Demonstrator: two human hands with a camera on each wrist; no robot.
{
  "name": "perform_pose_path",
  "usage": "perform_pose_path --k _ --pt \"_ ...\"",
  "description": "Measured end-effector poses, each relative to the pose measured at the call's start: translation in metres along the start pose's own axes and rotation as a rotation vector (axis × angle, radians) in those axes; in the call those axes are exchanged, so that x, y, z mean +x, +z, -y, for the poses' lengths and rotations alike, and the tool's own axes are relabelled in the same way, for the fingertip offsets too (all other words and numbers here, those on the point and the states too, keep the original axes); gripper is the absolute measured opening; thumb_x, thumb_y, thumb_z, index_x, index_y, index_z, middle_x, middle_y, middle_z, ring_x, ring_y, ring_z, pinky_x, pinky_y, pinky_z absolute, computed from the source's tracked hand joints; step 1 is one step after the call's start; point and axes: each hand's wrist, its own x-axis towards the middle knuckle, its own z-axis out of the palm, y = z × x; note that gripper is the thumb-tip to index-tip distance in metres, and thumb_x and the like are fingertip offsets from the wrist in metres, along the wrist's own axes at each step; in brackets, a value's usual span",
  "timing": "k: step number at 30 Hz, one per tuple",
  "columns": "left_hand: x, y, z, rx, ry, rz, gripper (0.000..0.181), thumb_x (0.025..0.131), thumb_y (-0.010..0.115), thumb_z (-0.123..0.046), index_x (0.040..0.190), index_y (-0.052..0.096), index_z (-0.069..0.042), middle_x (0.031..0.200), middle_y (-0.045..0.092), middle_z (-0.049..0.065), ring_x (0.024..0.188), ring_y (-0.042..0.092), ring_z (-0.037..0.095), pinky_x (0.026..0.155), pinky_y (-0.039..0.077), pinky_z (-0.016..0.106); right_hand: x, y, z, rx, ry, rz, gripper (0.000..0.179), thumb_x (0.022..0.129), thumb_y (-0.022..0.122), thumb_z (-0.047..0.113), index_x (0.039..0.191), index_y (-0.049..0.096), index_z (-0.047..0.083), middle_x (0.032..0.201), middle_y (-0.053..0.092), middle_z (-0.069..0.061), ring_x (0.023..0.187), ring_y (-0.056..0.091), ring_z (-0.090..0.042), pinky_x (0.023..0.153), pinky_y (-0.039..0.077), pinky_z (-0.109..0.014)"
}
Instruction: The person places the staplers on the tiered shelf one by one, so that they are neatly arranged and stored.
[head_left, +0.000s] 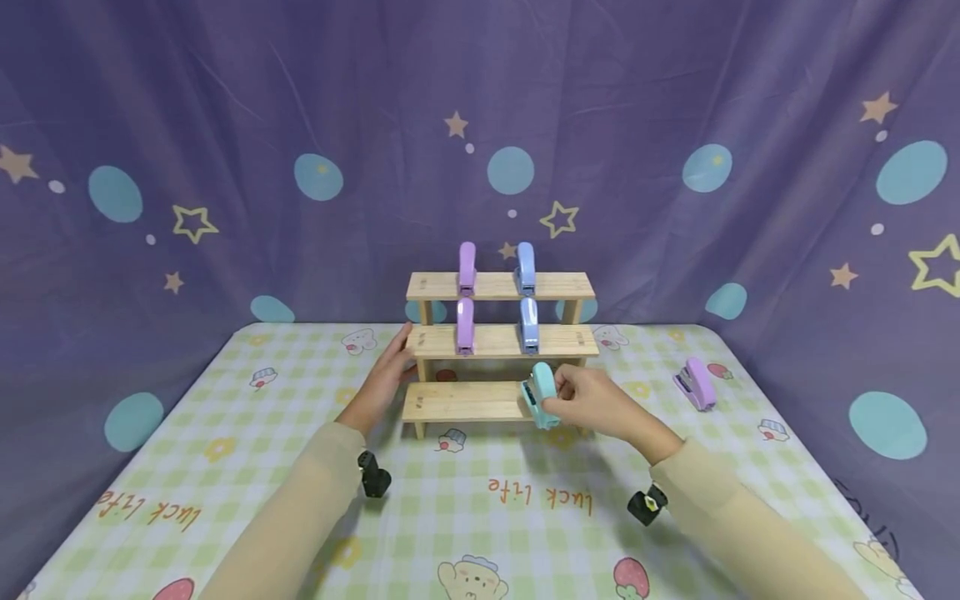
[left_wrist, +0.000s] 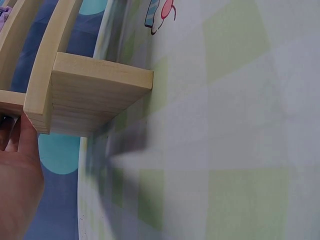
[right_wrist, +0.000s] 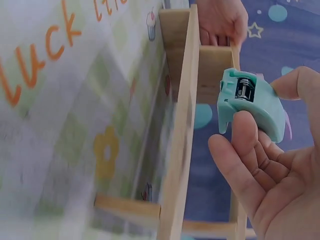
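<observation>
My right hand point(head_left: 596, 402) pinches a mint-green stapler point(head_left: 542, 395) between thumb and fingers, over the right end of the lowest tier of a wooden three-tier shelf point(head_left: 457, 402). In the right wrist view the stapler point(right_wrist: 252, 102) shows its metal spring end, with fingertips along its sides. My left hand point(head_left: 382, 385) grips the left end of the shelf's middle tier; in the left wrist view its fingers point(left_wrist: 27, 137) bend in at the wood. A purple stapler point(head_left: 465, 326) and a blue stapler point(head_left: 529, 326) stand on the middle tier.
On the top tier stand another purple stapler point(head_left: 467, 268) and another blue stapler point(head_left: 525, 268). One more purple stapler point(head_left: 696, 384) rests on the checked tablecloth point(head_left: 420, 533) to the right. A purple patterned curtain point(head_left: 390, 167) hangs behind the table.
</observation>
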Motion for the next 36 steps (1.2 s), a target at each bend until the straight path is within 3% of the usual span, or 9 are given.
perform_pose_path --k 8,15,24,29,36 --pt "-0.001 0.001 -0.002 0.008 -0.001 0.001 0.058 0.111 0.032 -0.034 0.163 0.006 -0.027 0.168 0.004 0.002 0.151 0.015 0.026 0.12 0.023 0.049 0.015 0.02 0.013 0.044 -0.02 0.002 0.019 0.086 0.069 0.027 0.088 0.061 0.01 0.079 0.065 0.0 0.064 0.066 -0.014 0.058 0.056 -0.031" --pt "-0.001 0.001 -0.003 -0.004 0.016 0.016 0.059 0.111 0.03 -0.031 0.163 0.003 -0.024 0.168 0.0 0.003 0.151 0.012 0.028 0.12 0.022 0.051 0.03 0.039 0.026 0.034 -0.062 0.023 0.02 0.088 0.07 0.031 0.088 0.061 0.012 0.077 0.064 0.002 0.065 0.061 -0.012 0.056 0.053 -0.029" --pt "0.002 0.0 0.001 -0.02 0.015 0.001 0.06 0.111 0.032 -0.03 0.163 0.004 -0.022 0.168 0.002 0.005 0.151 0.013 0.027 0.12 0.023 0.05 0.045 0.06 0.039 0.069 -0.051 0.026 0.022 0.087 0.069 0.03 0.089 0.06 0.011 0.074 0.063 -0.001 0.064 0.065 -0.012 0.057 0.055 -0.029" --pt "0.002 0.0 0.0 -0.017 0.018 0.004 0.059 0.111 0.032 -0.03 0.163 0.004 -0.021 0.168 0.003 0.005 0.151 0.013 0.027 0.12 0.023 0.05 0.05 0.069 0.043 0.098 -0.035 0.037 0.022 0.088 0.069 0.029 0.089 0.059 0.01 0.074 0.065 -0.002 0.069 0.07 -0.02 0.057 0.054 -0.029" --pt "0.001 0.0 -0.001 -0.009 0.027 0.014 0.06 0.111 0.032 -0.03 0.163 0.002 -0.021 0.168 0.001 0.006 0.151 0.012 0.028 0.12 0.022 0.05 0.056 0.079 0.04 0.074 -0.033 0.009 0.025 0.088 0.069 0.032 0.088 0.056 0.011 0.072 0.062 0.0 0.061 0.058 -0.012 0.053 0.047 -0.026"
